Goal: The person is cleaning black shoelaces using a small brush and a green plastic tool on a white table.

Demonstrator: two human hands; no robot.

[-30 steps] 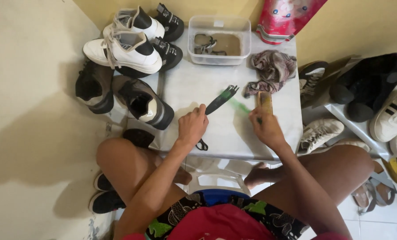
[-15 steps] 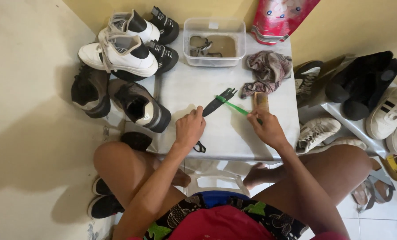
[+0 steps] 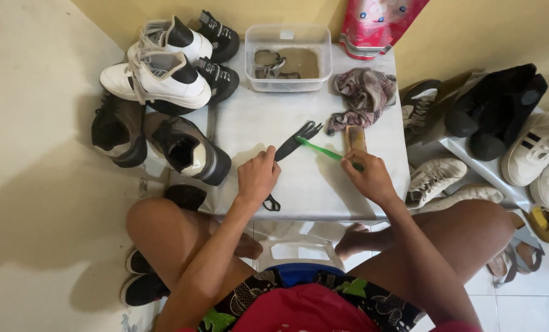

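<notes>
The left hand (image 3: 257,178) is curled nearly closed around the handle of a black plastic brush (image 3: 290,146), whose forked head points up and to the right across the small white table (image 3: 250,123); a black loop at the handle's end hangs just below the hand at the table's front edge. The right hand (image 3: 368,179) is closed around the end of a thin green toothbrush (image 3: 321,150), fingers (image 3: 351,167) pinched together on the handle. The toothbrush slants up and to the left until its head meets the head of the black brush near the middle of the table. A wooden-backed scrubbing brush (image 3: 355,138) lies flat just above the right hand, touching a crumpled brownish rag (image 3: 364,93).

At the back of the table stands a clear rectangular plastic tub (image 3: 290,35) holding cloudy brown water and something dark; a small pale label sits on its rear rim. Behind it to the right, a shiny red-and-pink pouch (image 3: 377,24) with a cartoon print leans against the yellow wall. White-and-black sneakers (image 3: 164,77) with printed heel straps are piled to the left of the table, a brown-and-black pair (image 3: 182,147) below them.
</notes>
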